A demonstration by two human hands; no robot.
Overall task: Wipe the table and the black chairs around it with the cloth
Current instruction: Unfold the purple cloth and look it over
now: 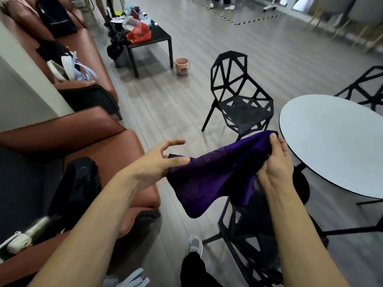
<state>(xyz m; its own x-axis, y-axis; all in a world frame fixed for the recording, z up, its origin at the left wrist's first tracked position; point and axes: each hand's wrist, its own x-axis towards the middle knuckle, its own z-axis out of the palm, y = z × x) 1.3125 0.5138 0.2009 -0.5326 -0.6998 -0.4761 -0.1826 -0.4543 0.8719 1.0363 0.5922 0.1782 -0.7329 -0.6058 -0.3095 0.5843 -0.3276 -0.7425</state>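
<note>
Bench (pixel 331 141): round pale top with a dark rim on a single pedestal. The visible surface is bare.

Black chairs: three in view, all open lattice shells.
- Far chair (pixel 240 96) stands off the bench's far-left side, apart from it.
- Near chair (pixel 248 245) sits at the bench's near-left edge.
- Third chair (pixel 369 88) is behind the bench, partly cut off.

Cloth (pixel 215 177): purple. It is held in the air just left of the bench, above the near chair, and appears to touch neither. It is stretched between two holds, and the middle sags to a hanging point.
- Judged soft, light and limp, with a plush pile, so not fragile.
- It will probably bunch unless folded into a flat pad.
- On the lattice it may poke through the openings, so wiping along the struts looks better.

Left hand (pixel 153 162): on the side away from the bench. It pinches a corner of the cloth under the thumb, with the index finger splayed free.

Right hand (pixel 275 162): beside the bench rim. Its fingers curl over the cloth's bunched upper edge.
</note>
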